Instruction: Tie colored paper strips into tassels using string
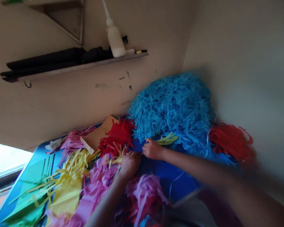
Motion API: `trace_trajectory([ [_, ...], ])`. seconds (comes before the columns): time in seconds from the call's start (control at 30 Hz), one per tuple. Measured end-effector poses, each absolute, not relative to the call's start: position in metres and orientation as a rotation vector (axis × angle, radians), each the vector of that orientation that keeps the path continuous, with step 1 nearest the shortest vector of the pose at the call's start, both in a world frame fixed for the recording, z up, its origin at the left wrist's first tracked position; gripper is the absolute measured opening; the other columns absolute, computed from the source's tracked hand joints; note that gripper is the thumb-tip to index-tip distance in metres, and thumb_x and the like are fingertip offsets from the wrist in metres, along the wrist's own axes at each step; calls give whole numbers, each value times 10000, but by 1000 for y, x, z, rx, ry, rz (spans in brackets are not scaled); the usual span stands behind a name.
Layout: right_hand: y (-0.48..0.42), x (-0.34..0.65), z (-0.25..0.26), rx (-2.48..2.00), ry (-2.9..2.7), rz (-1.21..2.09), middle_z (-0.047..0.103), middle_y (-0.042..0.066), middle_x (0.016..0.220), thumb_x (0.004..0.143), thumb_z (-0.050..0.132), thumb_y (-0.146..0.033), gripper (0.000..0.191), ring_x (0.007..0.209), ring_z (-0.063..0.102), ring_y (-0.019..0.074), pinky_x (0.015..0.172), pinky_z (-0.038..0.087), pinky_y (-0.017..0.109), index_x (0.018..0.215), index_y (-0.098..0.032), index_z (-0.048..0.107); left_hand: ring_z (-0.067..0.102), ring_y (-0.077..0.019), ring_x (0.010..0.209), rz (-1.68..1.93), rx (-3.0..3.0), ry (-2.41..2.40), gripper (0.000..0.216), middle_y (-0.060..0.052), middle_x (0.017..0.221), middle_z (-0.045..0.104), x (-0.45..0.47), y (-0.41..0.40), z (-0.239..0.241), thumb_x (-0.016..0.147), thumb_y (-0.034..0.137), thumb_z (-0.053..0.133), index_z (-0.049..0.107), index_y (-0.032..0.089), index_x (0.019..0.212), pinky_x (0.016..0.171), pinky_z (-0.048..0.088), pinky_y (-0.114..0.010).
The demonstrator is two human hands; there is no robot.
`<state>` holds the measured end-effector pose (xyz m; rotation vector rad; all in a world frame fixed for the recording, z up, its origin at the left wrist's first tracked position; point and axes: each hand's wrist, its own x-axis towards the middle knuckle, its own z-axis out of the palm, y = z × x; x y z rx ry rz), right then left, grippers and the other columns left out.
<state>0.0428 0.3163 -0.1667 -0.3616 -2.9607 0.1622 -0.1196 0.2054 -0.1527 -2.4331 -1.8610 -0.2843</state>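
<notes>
My left hand (129, 161) rests on the table among loose fringed paper, its fingers closed by red fringe (117, 135) and a few yellow strips; whether it grips anything I cannot tell. My right hand (152, 148) sits just right of it, fingers pinched on a bunch of yellow paper strips (167, 139) that lie against the foot of a big mound of blue fringed paper (172, 105). Both hands are close together over a blue sheet (165, 178).
Pink fringe (142, 192), yellow fringe (71, 176) and green paper (30, 195) cover the near table. A cardboard piece (98, 134) lies behind the red fringe. More red fringe (230, 140) is at right. A wall shelf (80, 66) holds a white glue bottle (115, 36).
</notes>
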Motion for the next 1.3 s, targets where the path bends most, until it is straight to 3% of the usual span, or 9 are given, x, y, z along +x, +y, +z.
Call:
trace_trajectory([
  [0.23, 306, 39, -144, -543, -2883, 242, 722, 112, 817, 823, 627, -183, 126, 829, 603, 236, 845, 364, 431, 764, -134, 727, 641, -172, 681, -469, -2285, -1654, 297, -22, 693, 695, -120, 209, -162, 889, 106, 479, 707, 230, 746, 975, 411, -465],
  [0.33, 297, 44, -121, -689, -2775, 429, 739, 84, 875, 875, 594, -240, 186, 856, 620, 221, 820, 383, 377, 824, -163, 755, 659, -159, 705, -557, -2232, -1580, 252, -12, 731, 712, -125, 199, -148, 891, 103, 496, 689, 216, 775, 1013, 386, -466],
  [0.5, 296, 47, -78, -637, -2615, 1073, 701, 13, 741, 978, 443, -458, 465, 706, 605, 145, 653, 415, 240, 876, -138, 764, 687, -144, 819, -805, -2214, -1335, 157, 5, 881, 750, -127, 176, -85, 912, 130, 546, 662, 220, 968, 1113, 281, -492],
  [0.63, 285, 46, -63, -476, -2026, 1944, 663, 5, 704, 735, 698, -622, 498, 648, 563, 120, 643, 435, 231, 790, -128, 728, 687, -126, 748, -891, -2150, -1297, 138, 2, 862, 757, -118, 160, -52, 906, 120, 573, 645, 199, 993, 1121, 306, -467],
  [0.7, 272, 45, -62, -442, -1770, 2105, 643, -10, 676, 616, 803, -583, 465, 628, 548, 111, 653, 435, 238, 732, -143, 709, 685, -132, 729, -991, -2065, -1368, 99, 7, 821, 749, -111, 152, -49, 903, 146, 591, 649, 202, 960, 1063, 388, -421],
  [0.8, 249, 43, -66, -414, -1588, 2039, 627, -16, 659, 634, 826, -507, 383, 612, 544, 107, 635, 431, 238, 695, -154, 691, 684, -147, 751, -1238, -1917, -1617, 68, 1, 804, 725, -100, 139, -53, 899, 209, 607, 671, 224, 882, 841, 522, -310],
  [0.9, 233, 36, -74, -415, -1434, 1995, 615, -17, 643, 674, 818, -474, 354, 572, 529, 99, 579, 419, 228, 692, -155, 666, 688, -148, 766, -1481, -1812, -1809, 84, -16, 833, 716, -89, 128, -58, 889, 238, 616, 698, 223, 879, 682, 548, -242],
  [1.1, 218, 28, -73, -377, -1273, 2096, 596, -42, 654, 654, 847, -446, 347, 551, 528, 89, 565, 437, 223, 783, -180, 664, 708, -159, 749, -1688, -1693, -1942, 118, -29, 828, 727, -80, 113, -62, 866, 284, 635, 717, 209, 826, 661, 571, -233],
  [1.3, 199, 30, -63, -302, -1449, 1704, 646, 3, 760, 738, 806, -411, 235, 736, 614, 137, 705, 486, 258, 710, -198, 710, 702, -161, 773, -1579, -1821, -1829, 69, -20, 843, 727, -101, 103, -72, 840, 275, 665, 705, 226, 811, 692, 564, -233],
])
